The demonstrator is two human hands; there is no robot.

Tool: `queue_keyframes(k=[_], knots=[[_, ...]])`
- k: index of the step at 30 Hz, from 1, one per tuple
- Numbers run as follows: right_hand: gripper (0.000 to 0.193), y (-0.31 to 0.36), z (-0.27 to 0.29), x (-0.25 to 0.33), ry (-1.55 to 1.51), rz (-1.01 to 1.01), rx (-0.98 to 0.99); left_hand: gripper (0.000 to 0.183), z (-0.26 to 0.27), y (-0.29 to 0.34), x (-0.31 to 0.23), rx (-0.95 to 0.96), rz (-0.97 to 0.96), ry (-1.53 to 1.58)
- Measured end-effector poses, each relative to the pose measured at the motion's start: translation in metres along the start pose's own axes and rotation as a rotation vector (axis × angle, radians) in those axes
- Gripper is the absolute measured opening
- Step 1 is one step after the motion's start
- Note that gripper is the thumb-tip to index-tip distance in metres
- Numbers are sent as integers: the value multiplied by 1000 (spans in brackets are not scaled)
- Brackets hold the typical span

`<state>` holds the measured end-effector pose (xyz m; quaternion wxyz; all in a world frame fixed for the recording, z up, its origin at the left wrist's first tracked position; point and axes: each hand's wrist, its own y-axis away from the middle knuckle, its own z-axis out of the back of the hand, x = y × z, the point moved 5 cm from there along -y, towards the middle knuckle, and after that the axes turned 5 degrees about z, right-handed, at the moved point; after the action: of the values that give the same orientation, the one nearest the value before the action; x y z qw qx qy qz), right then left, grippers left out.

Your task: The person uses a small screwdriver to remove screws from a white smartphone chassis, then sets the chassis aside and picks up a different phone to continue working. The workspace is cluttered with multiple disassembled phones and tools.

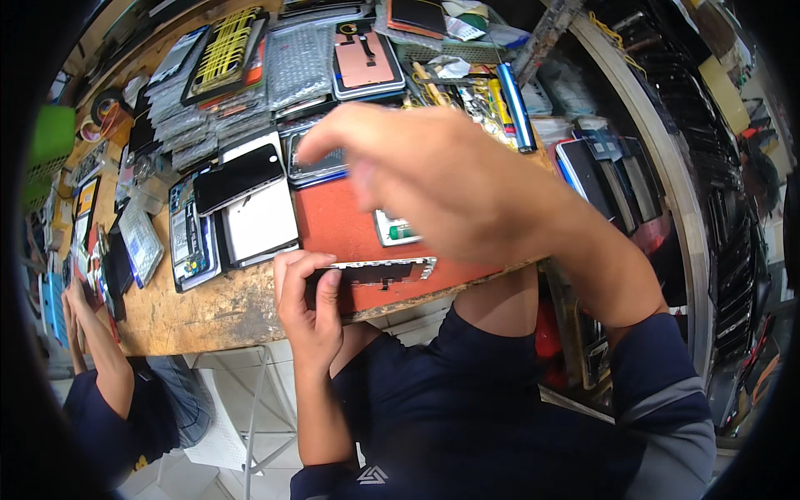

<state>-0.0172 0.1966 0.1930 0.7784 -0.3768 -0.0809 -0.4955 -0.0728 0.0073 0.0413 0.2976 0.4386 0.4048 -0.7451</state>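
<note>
My left hand (307, 298) grips the near end of a flat phone screen panel (383, 272) that lies along the front edge of a red work mat (333, 218). My right hand (433, 179) is raised above the mat, blurred, fingers loosely curled and apart, with nothing in it that I can see. It hides much of the mat. A small white part with green on it (392, 230) sits on the mat just under that hand.
The wooden bench (217, 308) is crowded with phones, a black screen (240, 177), an opened phone body (190, 237), bagged parts (298, 62) and tools (515, 107). Another person's arm (96, 342) reaches in at the left. Shelves of parts stand on the right.
</note>
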Motion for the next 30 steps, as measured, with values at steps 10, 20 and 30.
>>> queue_keyframes(k=[10,20,30], knots=[[12,120,-62,-3,-93,-275,-32,60,9,-21,-59,-125,-296,-13],[39,136,-66,9,-198,-427,-363,69,-9,-16,-65,-89,107,356],[30,199,12,-32,-600,-538,-660,48,-71,-25,-91,639,-327,-926]])
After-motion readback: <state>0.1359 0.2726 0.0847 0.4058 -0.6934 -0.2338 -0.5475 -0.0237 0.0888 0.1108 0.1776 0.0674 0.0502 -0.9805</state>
